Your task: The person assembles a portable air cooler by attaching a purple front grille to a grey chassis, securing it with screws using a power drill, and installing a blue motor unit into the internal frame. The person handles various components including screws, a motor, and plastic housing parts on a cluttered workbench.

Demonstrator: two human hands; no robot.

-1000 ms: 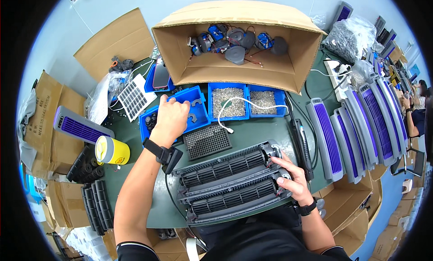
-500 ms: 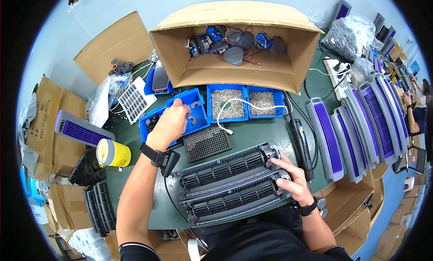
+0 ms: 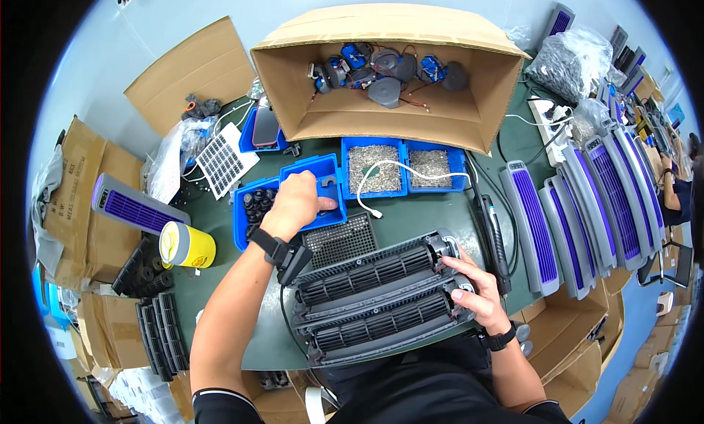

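Two dark grey fan housings (image 3: pixel 375 299), each with a long ribbed black roller inside, lie side by side at the table's near edge. My right hand (image 3: pixel 480 288) grips their right end, fingertips on the upper housing and thumb by the lower one. Inside the right part of a blue bin (image 3: pixel 339 217) is my left hand (image 3: pixel 295 202); one digit points right beside a grey clip-like part (image 3: pixel 327 182), and the other fingers are hidden. Small black parts (image 3: pixel 258 202) fill the bin beside it. A black perforated tray (image 3: pixel 341 240) lies between bins and housings.
A cardboard box (image 3: pixel 396 123) with motors and blue-wrapped parts stands at the back. Blue bins of small screws (image 3: pixel 374 169) sit before it. Purple-and-grey fans (image 3: pixel 529 229) line the right side, beside a black electric screwdriver (image 3: pixel 493 237). A yellow cup (image 3: pixel 194 246) stands left.
My left hand has shifted right and slightly down within the blue bins, uncovering the black parts. My right hand stays at the housings' end. The view has moved slightly.
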